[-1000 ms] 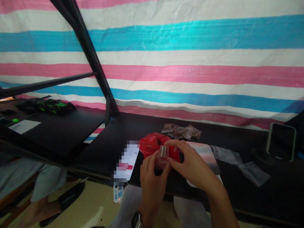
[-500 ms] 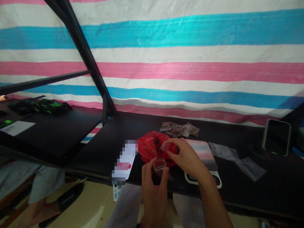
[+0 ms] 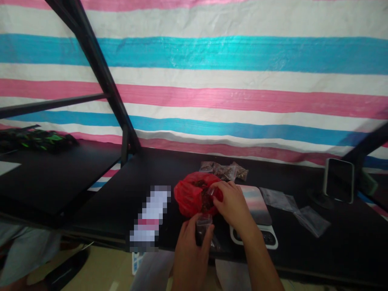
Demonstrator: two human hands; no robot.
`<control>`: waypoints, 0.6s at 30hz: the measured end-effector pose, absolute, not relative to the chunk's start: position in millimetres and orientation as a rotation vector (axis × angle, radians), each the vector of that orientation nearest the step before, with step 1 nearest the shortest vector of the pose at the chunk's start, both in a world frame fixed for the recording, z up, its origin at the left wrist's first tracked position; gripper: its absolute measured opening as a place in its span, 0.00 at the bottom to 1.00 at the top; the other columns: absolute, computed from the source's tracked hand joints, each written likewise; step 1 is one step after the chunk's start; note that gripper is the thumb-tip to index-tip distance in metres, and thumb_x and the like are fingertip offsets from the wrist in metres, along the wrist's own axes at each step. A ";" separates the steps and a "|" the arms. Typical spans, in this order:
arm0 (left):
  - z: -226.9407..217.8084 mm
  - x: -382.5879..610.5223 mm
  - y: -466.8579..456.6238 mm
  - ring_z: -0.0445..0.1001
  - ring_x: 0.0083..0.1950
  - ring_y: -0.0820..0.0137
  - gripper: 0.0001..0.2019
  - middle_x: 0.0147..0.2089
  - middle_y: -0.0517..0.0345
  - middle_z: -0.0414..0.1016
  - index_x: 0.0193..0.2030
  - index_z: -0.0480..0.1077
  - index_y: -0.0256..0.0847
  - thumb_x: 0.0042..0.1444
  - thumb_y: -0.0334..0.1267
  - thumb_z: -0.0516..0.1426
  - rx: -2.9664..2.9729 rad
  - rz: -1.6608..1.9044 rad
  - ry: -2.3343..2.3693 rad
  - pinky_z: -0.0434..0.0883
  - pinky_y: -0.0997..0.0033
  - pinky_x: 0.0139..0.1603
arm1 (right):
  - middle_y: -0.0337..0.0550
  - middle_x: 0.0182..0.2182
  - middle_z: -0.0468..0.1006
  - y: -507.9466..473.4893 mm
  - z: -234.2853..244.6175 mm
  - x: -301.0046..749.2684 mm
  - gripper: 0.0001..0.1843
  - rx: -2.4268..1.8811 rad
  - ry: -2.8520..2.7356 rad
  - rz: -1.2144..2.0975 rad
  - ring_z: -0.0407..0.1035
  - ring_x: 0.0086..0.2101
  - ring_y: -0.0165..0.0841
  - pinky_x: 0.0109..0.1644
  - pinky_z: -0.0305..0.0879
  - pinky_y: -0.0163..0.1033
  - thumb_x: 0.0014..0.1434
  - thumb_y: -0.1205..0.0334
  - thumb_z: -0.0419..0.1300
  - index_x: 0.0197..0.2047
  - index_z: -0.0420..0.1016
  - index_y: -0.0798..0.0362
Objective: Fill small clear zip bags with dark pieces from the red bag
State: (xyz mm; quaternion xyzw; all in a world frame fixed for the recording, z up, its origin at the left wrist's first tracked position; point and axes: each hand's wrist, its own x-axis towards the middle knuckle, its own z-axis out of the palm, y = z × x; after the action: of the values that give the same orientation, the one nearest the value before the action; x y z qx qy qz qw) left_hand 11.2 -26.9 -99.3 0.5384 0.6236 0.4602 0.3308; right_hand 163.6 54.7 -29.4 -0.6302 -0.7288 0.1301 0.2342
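Hands first?
Left hand: closed around a small clear bag, fingers wrapped firmly, dark contents showing through the plastic. Right hand: fingers curled and gripping the crumpled mouth of a red plastic bag, with the dark matter visible at the opening (whether they also pinch anything inside, I cannot tell).

Position of the small clear bag?
Held low over a black table, just in front of the red plastic bag and close to the table's near edge, not resting on it as far as can be seen.

Other items on the table?
One cluster of small sealed packets, just behind the red plastic bag. One pastel pink-and-blue pad, just right of the right hand, above a white-rimmed object. Two flat clear plastic bags, further right. One phone, upright on a dark stand. One pixelated item, left of the hands (blurred, so unreadable).

And behind?
One striped pink, white and blue tarp, crossed by a black metal frame. A green-and-black bundle lies on a lower-left shelf.
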 end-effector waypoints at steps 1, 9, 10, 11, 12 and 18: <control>-96.9 11.6 -27.0 0.81 0.57 0.45 0.25 0.54 0.41 0.82 0.56 0.79 0.42 0.61 0.57 0.61 1.358 1.203 1.641 0.73 0.34 0.63 | 0.43 0.53 0.85 55.3 -29.8 164.7 0.18 -1.758 -1.977 0.323 0.70 0.54 0.46 0.60 0.61 0.50 0.61 0.74 0.64 0.52 0.82 0.49; -89.9 11.5 -24.5 0.77 0.59 0.42 0.29 0.54 0.39 0.81 0.55 0.78 0.41 0.56 0.61 0.61 1.209 1.243 1.699 0.68 0.34 0.66 | 0.44 0.53 0.85 51.9 -24.0 153.5 0.17 -1.715 -1.824 0.168 0.69 0.55 0.46 0.59 0.58 0.50 0.62 0.73 0.63 0.51 0.82 0.47; -89.4 12.0 -24.1 0.77 0.59 0.43 0.29 0.55 0.39 0.81 0.56 0.77 0.41 0.56 0.61 0.61 1.189 1.237 1.688 0.68 0.35 0.66 | 0.42 0.53 0.85 51.3 -23.4 150.3 0.17 -1.657 -1.865 0.206 0.69 0.56 0.45 0.59 0.58 0.49 0.62 0.73 0.63 0.51 0.82 0.46; -88.9 12.7 -23.8 0.77 0.60 0.43 0.29 0.56 0.39 0.81 0.57 0.77 0.41 0.57 0.61 0.60 1.176 1.227 1.676 0.69 0.36 0.66 | 0.41 0.53 0.85 50.9 -23.3 147.4 0.18 -1.607 -1.916 0.250 0.69 0.56 0.44 0.59 0.58 0.48 0.62 0.74 0.63 0.51 0.82 0.45; -88.2 13.7 -23.6 0.78 0.60 0.44 0.30 0.57 0.39 0.81 0.58 0.76 0.41 0.57 0.61 0.60 1.167 1.217 1.665 0.69 0.37 0.66 | 0.41 0.53 0.86 50.6 -23.6 145.3 0.18 -1.584 -1.964 0.292 0.70 0.56 0.44 0.59 0.58 0.48 0.62 0.74 0.63 0.51 0.82 0.45; -83.0 21.3 -26.3 0.79 0.62 0.46 0.27 0.59 0.40 0.81 0.58 0.76 0.41 0.60 0.58 0.59 1.167 1.208 1.627 0.70 0.39 0.66 | 0.45 0.52 0.86 47.1 -25.2 154.5 0.17 -1.845 -2.017 0.262 0.70 0.57 0.47 0.61 0.55 0.53 0.62 0.72 0.64 0.51 0.82 0.47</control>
State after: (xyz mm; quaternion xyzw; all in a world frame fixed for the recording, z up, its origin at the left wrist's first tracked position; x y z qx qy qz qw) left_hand 21.3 -26.3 -83.0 0.4594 0.6405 0.4755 0.3907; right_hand 154.5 47.1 -25.2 -0.6588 -0.7202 0.0935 0.1964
